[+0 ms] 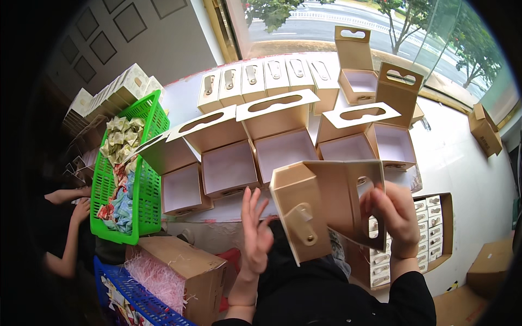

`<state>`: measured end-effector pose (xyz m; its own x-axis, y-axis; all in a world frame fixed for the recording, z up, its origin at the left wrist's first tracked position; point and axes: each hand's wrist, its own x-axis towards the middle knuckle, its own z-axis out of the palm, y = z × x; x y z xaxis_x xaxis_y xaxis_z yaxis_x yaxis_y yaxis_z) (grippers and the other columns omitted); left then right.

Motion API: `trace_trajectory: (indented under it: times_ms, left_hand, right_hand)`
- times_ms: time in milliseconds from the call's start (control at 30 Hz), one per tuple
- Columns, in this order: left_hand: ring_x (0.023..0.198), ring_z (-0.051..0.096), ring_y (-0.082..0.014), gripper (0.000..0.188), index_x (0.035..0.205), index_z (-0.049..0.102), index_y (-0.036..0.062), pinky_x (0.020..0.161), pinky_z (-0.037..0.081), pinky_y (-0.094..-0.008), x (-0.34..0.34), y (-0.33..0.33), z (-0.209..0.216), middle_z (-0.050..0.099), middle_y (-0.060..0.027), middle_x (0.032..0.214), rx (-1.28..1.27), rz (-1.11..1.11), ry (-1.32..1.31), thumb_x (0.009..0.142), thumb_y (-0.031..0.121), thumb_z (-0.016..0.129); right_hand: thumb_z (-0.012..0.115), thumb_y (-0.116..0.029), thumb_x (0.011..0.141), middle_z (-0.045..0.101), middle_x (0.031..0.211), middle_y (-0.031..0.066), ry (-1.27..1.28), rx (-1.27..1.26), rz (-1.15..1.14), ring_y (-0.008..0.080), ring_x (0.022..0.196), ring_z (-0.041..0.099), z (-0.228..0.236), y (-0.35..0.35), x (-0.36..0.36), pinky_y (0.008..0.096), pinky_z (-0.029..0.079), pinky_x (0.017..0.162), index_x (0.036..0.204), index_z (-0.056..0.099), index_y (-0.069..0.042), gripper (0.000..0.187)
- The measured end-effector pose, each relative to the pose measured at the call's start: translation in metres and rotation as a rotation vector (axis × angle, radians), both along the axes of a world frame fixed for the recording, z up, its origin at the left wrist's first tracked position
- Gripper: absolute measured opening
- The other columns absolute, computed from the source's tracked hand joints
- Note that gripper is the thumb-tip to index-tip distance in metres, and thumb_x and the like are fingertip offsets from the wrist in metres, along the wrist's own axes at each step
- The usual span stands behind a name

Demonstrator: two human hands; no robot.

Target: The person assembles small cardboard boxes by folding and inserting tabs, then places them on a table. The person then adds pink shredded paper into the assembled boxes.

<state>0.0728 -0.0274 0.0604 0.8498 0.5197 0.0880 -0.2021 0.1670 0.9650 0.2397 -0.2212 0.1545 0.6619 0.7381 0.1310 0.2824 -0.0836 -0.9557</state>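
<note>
My right hand (392, 213) is closed on the lid edge of a tan gift box (296, 187), beside the cut-out handle slot. The box is held up, tilted, above the near edge of the table. Its lid stands open toward the right, and a strap with a metal snap (302, 225) shows on its outer face. Just left of the box, my left hand (255, 233) is raised with its fingers stretched out and apart, holding nothing. Beyond my hands stand several open gift boxes (229, 167) with pale interiors and raised lids.
Closed boxes (276, 76) line the table's far side. Left are a green basket (149, 190) of wrapped packets, a carton (204, 269) of pink shredded paper and a blue basket (147, 301). A carton (447, 228) of packed boxes sits right. Another person's hand (81, 209) shows at left.
</note>
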Motion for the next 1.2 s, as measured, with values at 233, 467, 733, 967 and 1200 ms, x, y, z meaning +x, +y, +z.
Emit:
trace_trajectory:
  times_ms: [233,467,733,967,1200]
  left_hand:
    - [0.118,0.044,-0.0262,0.11,0.144,-0.014,0.0134,0.101,0.036,-0.041,0.002,-0.009,0.005,0.032,-0.0181,0.135,0.067,0.157,0.009,0.074,0.009,0.07]
    - [0.124,0.037,-0.0292,0.105,0.149,0.003,0.0175,0.105,0.028,-0.0417,-0.008,0.018,-0.021,0.033,-0.0155,0.137,-0.318,0.174,-0.318,0.057,0.018,0.055]
    - [0.131,0.03,-0.0344,0.089,0.14,0.028,0.0043,0.105,0.03,-0.0468,-0.01,0.023,0.006,0.033,-0.0166,0.137,0.605,0.258,0.153,0.067,0.027,0.073]
    - [0.118,0.049,-0.032,0.061,0.118,0.055,0.0046,0.101,0.035,-0.0423,0.01,0.025,0.036,0.057,-0.0129,0.117,0.823,-0.123,0.219,0.066,0.026,0.079]
    - [0.085,0.06,-0.0248,0.022,0.085,0.064,0.0044,0.077,0.048,-0.0344,0.007,0.037,0.021,0.063,-0.0075,0.086,0.789,0.032,0.102,0.067,0.005,0.077]
  right_hand:
    - [0.047,-0.024,0.087,0.054,0.061,0.0102,0.035,0.15,-0.08,0.0171,0.052,0.049,0.01,0.006,-0.015,0.0273,0.037,0.05,0.06,0.05,-0.002,0.035]
    - [0.05,-0.029,0.087,0.052,0.054,0.0111,0.281,0.373,-0.405,0.0142,0.045,0.046,0.021,0.004,0.005,0.0227,0.035,0.043,0.059,0.047,-0.003,0.039]
    - [0.051,-0.03,0.083,0.058,0.061,0.0153,0.203,0.329,-0.014,0.0183,0.046,0.052,0.006,-0.002,0.015,0.0264,0.042,0.047,0.059,0.053,0.001,0.04]
    - [0.054,-0.031,0.089,0.063,0.071,0.0149,0.242,0.202,0.408,0.0217,0.063,0.062,0.004,0.005,0.028,0.0284,0.048,0.058,0.072,0.057,0.003,0.038]
    - [0.049,-0.038,0.092,0.064,0.077,0.0193,0.456,0.239,0.49,0.0253,0.066,0.064,-0.007,0.012,0.036,0.0325,0.053,0.062,0.088,0.06,0.007,0.046]
